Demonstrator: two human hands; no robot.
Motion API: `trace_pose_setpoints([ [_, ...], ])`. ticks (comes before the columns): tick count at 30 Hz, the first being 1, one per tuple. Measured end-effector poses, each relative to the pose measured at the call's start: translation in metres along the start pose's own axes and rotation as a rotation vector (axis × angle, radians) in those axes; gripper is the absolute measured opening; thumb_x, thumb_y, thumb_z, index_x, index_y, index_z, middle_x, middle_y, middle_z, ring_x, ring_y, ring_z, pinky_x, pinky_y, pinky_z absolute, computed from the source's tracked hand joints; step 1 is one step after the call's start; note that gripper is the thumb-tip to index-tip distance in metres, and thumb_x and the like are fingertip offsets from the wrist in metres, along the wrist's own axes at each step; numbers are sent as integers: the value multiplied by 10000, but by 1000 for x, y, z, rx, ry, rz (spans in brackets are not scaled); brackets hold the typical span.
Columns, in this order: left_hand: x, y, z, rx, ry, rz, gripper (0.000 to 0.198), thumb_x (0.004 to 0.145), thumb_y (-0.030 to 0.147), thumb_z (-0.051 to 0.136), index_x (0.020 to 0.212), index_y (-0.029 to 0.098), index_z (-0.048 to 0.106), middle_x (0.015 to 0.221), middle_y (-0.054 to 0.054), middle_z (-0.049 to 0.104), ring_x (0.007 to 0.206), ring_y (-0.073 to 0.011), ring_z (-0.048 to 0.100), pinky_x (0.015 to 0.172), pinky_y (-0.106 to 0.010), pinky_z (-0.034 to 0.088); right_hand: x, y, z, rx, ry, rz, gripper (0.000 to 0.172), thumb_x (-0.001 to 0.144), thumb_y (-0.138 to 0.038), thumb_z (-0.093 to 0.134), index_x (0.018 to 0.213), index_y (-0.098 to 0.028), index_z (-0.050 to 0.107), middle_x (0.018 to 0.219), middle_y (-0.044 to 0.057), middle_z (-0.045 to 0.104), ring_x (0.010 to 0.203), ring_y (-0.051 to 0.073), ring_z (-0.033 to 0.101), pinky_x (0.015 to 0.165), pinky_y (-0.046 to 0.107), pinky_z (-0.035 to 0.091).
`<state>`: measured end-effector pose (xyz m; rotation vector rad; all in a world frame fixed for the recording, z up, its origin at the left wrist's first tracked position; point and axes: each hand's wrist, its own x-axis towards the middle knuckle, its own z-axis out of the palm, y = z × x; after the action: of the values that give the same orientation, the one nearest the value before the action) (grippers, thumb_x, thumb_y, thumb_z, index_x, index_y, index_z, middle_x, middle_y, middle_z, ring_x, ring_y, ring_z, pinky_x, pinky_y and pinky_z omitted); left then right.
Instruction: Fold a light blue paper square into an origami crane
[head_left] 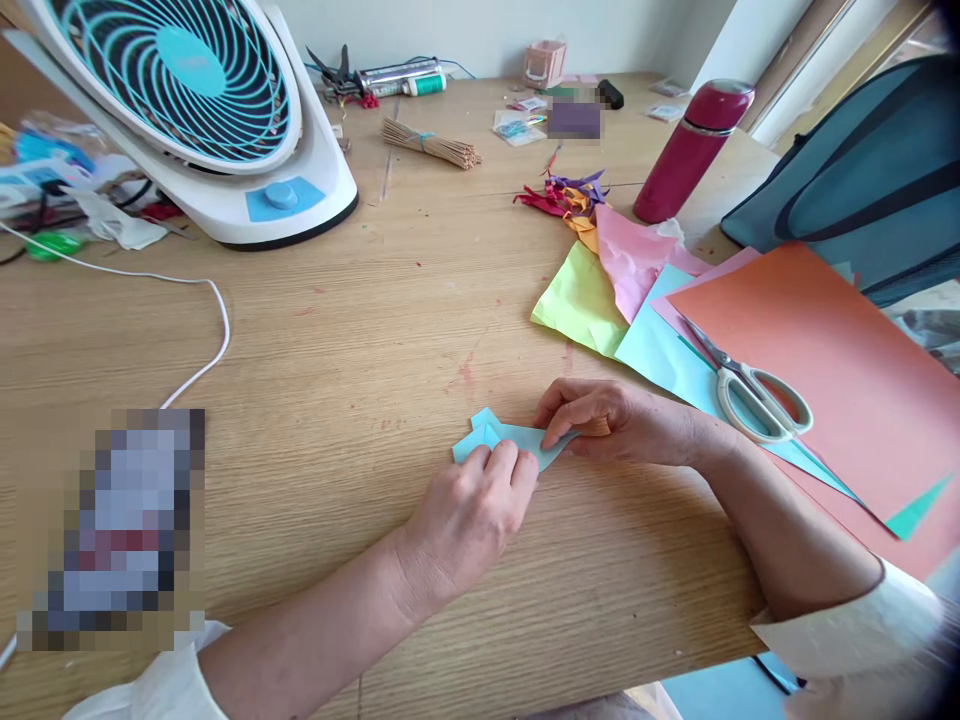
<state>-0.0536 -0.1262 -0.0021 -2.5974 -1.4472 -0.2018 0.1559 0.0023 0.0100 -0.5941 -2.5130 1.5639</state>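
Two bare hands meet over the desk (360, 340), and between them lies the light-blue paper strip (526, 438), near the desk's front edge! Left hand (476, 505) first: its fingers are closed down on the strip's lower edge, knuckles up, just beside a folded, angular end that pokes out on the left. Over to the right hand (611, 420), and that grip is together too, thumb and fingers pinching the strip's other end, which bends toward the palm.

Out beyond the right wrist, what a spread of colour! White-handled scissors (739, 372) rest across a big orange sheet (832, 350), blades pointing away from the person, with a light-blue sheet (664, 330) partly beneath. Next along, a yellow-green sheet (577, 300) touches crumpled pink paper (634, 255), and twisted coloured strips (574, 195) bunch up just behind.

Further back stands a dark-pink flask (682, 160), near a blue-grey bag (862, 180). Across at the far left it's a white fan (322, 150) with blue blades, a tied bundle of thin sticks (431, 143) to its right, and a white cable (221, 310) curving toward a pixelated object (124, 520).
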Motion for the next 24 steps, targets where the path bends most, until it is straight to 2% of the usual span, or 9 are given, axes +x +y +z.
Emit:
trace_pose_setpoints([
  [3,-2,-3,3,-12,37,37,188,876,8,468,822,185,500,736,5,532,586,-146,547,477,-269,423,-2,1,-1,67,20,33,204,872,-149,607,1001,-229,743,1141,57,597,1016,170,620,828,270,520],
  [6,-3,-5,6,-105,65,-10,175,910,57,472,799,188,501,731,6,537,589,-143,556,501,-277,423,-2,1,-2,72,66,51,144,875,-189,619,957,-214,735,1074,55,618,945,160,625,779,263,511],
  [9,-2,-7,8,-197,63,-75,189,959,116,450,796,184,517,718,7,545,594,-146,567,520,-290,412,0,0,-1,45,116,44,118,885,-242,631,916,-188,731,951,45,634,809,134,603,667,239,466],
  [12,0,-9,8,-333,37,-151,199,990,160,431,822,175,536,732,5,573,611,-147,574,535,-292,393,2,0,2,44,162,103,191,903,-344,633,881,-174,716,767,3,616,633,99,514,557,227,392],
  [14,2,-11,7,-456,3,-209,177,989,169,456,836,172,544,734,11,584,620,-142,569,553,-285,383,2,0,4,67,183,159,245,911,-406,620,876,-178,703,690,-19,595,590,96,479,527,227,363],
  [19,8,-18,6,-680,-41,-289,145,952,127,529,818,173,559,710,28,565,626,-121,526,589,-264,371,3,-6,11,40,165,181,225,910,-395,617,952,-195,712,797,-4,663,642,108,527,563,228,392],
  [22,9,-20,7,-750,-23,-307,117,943,112,528,860,170,586,815,2,574,672,-117,540,589,-245,392,6,-10,14,8,209,183,221,923,-380,602,934,-187,708,773,-4,655,635,108,524,567,228,395],
  [24,9,-21,8,-797,13,-311,128,926,93,537,1002,175,598,1007,-29,594,707,-104,560,610,-232,430,8,-12,16,-9,248,165,197,935,-349,589,920,-180,689,746,-12,631,620,100,511,569,223,394],
])
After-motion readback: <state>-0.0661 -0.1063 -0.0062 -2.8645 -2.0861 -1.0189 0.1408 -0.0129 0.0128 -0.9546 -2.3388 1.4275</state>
